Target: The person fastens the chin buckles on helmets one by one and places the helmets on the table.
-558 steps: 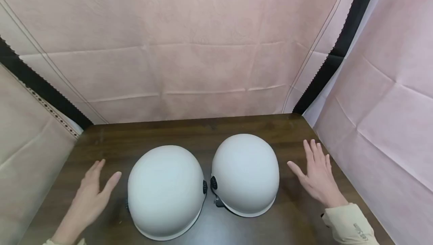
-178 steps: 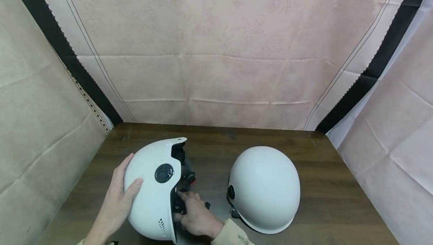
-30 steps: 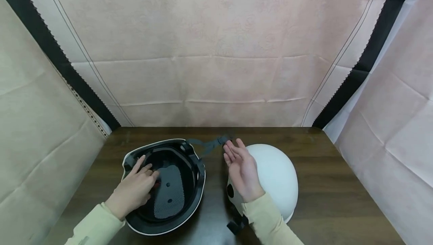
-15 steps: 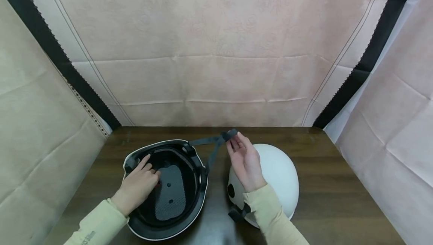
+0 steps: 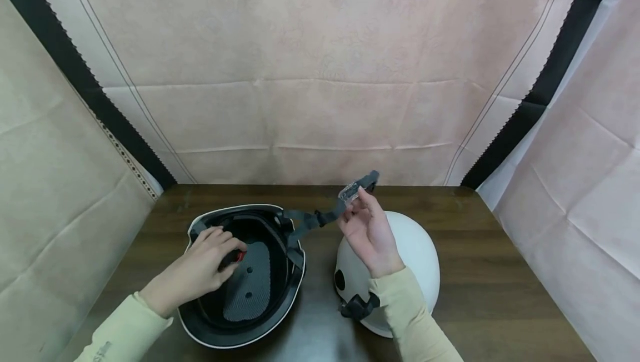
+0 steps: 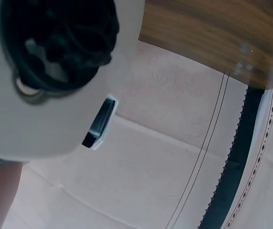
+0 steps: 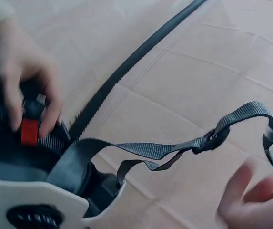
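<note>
A white helmet lies upside down on the table, its black padded inside [image 5: 250,290] facing up. In the head view my left hand [image 5: 202,267] reaches over its left side and pinches a dark buckle with a red button [image 5: 240,255]. The right wrist view shows that red button [image 7: 30,132] between the left hand's [image 7: 29,76] thumb and fingers. My right hand [image 5: 370,234] holds up the grey chin strap [image 5: 327,216] near its free end, by a clear plastic piece [image 5: 348,192]. The strap runs back to the helmet's right edge.
A second white helmet [image 5: 417,256] sits dome up to the right, partly behind my right forearm, with a black strap piece [image 5: 361,307] at its lower left. Pale cloth walls [image 5: 320,101] rise behind the brown table [image 5: 500,295].
At first both helmets stood dome up; the left one was tipped sideways, then turned over. In the last second my right hand raised the strap's end rightward, and my left hand closed on the buckle.
</note>
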`<state>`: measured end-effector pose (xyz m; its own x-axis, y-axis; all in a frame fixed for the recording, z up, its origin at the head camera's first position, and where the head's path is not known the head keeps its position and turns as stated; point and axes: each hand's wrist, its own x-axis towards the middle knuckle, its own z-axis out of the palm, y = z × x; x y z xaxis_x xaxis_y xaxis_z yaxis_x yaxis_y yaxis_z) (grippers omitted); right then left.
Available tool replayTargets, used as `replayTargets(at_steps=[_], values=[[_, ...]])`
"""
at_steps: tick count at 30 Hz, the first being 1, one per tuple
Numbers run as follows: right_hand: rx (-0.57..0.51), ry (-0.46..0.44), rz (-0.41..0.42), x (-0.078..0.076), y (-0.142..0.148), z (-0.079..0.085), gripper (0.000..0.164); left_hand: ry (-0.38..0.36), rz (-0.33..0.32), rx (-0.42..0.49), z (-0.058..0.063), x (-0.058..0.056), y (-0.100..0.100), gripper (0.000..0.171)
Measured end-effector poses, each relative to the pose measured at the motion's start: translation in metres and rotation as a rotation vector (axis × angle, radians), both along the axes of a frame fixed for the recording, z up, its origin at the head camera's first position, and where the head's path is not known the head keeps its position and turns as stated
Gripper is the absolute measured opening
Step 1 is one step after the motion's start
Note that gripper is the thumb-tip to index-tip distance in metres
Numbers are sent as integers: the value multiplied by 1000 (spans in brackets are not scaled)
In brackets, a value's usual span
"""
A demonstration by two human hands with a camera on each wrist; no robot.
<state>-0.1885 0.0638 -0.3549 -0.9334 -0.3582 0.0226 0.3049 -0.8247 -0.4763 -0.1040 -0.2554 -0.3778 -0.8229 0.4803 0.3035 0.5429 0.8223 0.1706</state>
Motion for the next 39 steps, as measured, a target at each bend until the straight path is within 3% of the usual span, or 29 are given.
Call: replayTargets(at_steps=[5, 9, 12, 20, 25, 28, 34, 39], values=[[78, 123, -116, 1, 5, 6, 37, 107, 10, 86, 7, 1, 0, 33], [124, 249, -238, 2, 13, 14, 28, 139, 9, 185, 12, 2, 0, 36], [203, 286, -307, 5, 17, 19, 23, 140, 16, 260, 16, 3, 1, 36], [469, 316, -357, 14, 21, 24, 34, 85, 50, 403, 22, 9, 1, 48], [668, 402, -328, 16, 29, 31, 52, 61, 75, 455, 25, 12, 2, 47], [796, 472, -372, 19, 32, 33, 63, 77, 97, 462, 26, 13, 2, 48], [868, 558, -527, 21, 31, 31, 46, 128, 126, 470, 25, 11, 3, 45], [821, 539, -529, 23, 27, 28, 37, 142, 147, 491, 24, 9, 5, 46]])
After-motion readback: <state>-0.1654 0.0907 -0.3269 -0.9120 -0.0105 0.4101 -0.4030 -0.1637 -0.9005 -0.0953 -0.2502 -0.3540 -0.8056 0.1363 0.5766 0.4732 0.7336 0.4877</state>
